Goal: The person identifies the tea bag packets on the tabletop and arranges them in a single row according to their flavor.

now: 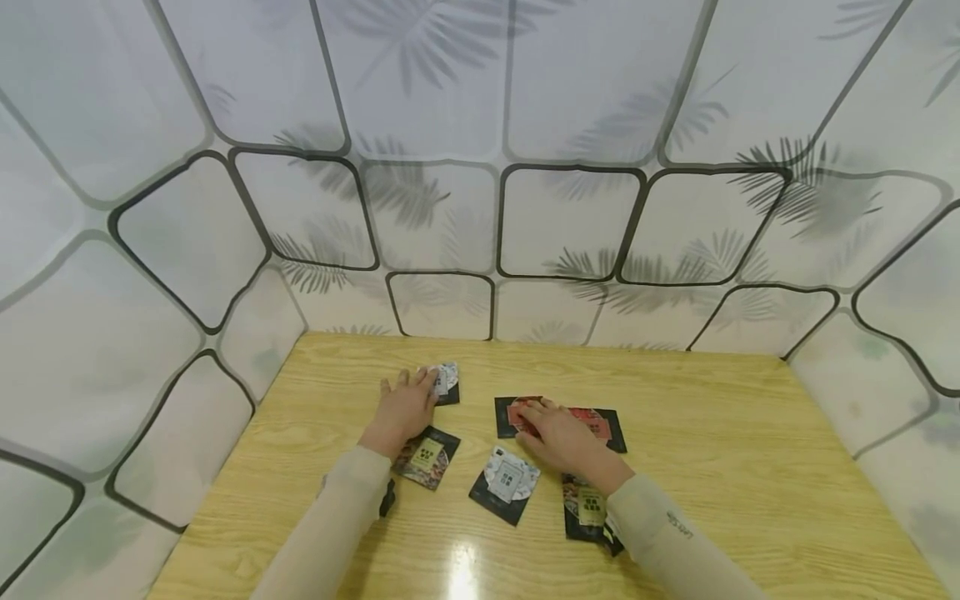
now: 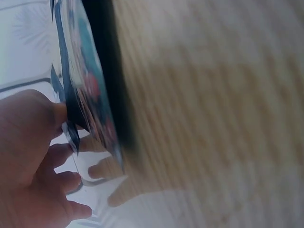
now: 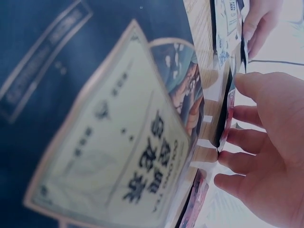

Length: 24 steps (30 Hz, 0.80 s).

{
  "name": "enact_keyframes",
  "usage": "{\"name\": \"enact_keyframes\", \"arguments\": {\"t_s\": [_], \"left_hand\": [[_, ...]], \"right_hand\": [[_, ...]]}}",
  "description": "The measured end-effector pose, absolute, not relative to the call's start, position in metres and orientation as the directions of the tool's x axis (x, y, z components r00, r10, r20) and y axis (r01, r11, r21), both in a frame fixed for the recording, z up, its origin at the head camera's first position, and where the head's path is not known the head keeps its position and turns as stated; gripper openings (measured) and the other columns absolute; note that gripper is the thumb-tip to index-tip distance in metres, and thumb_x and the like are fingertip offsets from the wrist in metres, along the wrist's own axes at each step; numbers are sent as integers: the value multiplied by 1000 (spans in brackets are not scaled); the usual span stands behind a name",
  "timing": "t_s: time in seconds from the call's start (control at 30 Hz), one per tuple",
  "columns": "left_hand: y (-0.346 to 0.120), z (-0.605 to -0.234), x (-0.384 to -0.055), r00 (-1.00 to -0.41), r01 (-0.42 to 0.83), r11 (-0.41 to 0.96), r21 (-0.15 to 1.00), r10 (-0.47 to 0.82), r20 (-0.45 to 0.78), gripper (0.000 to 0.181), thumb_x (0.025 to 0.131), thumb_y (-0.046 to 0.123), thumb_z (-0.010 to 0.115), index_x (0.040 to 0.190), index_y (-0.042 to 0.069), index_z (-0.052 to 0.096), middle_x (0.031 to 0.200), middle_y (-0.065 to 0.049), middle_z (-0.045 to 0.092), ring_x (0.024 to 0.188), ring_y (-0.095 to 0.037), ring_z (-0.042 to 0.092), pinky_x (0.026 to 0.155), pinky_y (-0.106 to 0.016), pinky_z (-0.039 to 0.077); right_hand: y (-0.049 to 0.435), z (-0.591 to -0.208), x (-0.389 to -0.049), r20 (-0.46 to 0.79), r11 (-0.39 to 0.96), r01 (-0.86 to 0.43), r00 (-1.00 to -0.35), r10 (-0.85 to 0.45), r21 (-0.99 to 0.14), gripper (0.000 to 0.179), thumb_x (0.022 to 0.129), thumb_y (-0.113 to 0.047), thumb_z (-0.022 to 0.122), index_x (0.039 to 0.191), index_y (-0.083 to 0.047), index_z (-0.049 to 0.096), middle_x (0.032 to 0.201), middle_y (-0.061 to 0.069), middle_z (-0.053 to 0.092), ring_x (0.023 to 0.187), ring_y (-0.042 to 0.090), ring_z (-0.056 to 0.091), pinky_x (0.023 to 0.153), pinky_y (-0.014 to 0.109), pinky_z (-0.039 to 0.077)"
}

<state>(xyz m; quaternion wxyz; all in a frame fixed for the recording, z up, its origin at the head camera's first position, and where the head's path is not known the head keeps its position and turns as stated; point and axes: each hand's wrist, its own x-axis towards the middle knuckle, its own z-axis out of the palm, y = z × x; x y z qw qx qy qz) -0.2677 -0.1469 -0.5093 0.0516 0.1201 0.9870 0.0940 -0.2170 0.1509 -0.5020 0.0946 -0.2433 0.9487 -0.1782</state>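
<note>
My left hand [image 1: 405,408] is at the far left of the table, pinching the edge of a white-and-black sachet [image 1: 452,385] between thumb and index finger; the other fingers [image 2: 71,180] are spread. With fingers extended, my right hand [image 1: 562,437] touches a red-and-black sachet [image 1: 507,417] at mid-table. Partly hidden by that hand is another red-and-black sachet [image 1: 611,427] on its right. Beneath my right wrist lies a yellow-labelled sachet [image 1: 588,504]; its label reads "OOLONG TEA" in the right wrist view. The right fingers [image 3: 242,137] look fairly straight.
A yellow-labelled sachet [image 1: 426,458] lies near my left wrist. Another white-and-black sachet [image 1: 504,487] rests between my forearms. The wooden table [image 1: 735,467] is enclosed by pale patterned fabric walls [image 1: 570,221] at the back and sides.
</note>
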Motion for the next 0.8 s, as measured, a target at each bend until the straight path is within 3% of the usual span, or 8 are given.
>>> {"name": "enact_keyframes", "arguments": {"t_s": [0.3,0.8], "left_hand": [[-151,-510,-278,-962,224,944,241,254,-100,62,114,41,41,167,11,30,171,-18,33,159,-51,23,121,-80,15],[-150,-514,-294,-960,237,948,214,262,-97,59,114,32,36,169,13,27,173,-18,29,160,-50,21,121,-80,15]], "right_hand": [[150,-502,-217,-95,821,-425,-865,-493,-382,54,111,-33,56,156,-5,50,159,25,50,152,51,38,122,68,32],[152,-505,-221,-89,826,-426,-869,-487,-368,53,110,-33,58,156,-7,51,157,23,52,152,50,39,122,68,33]]}}
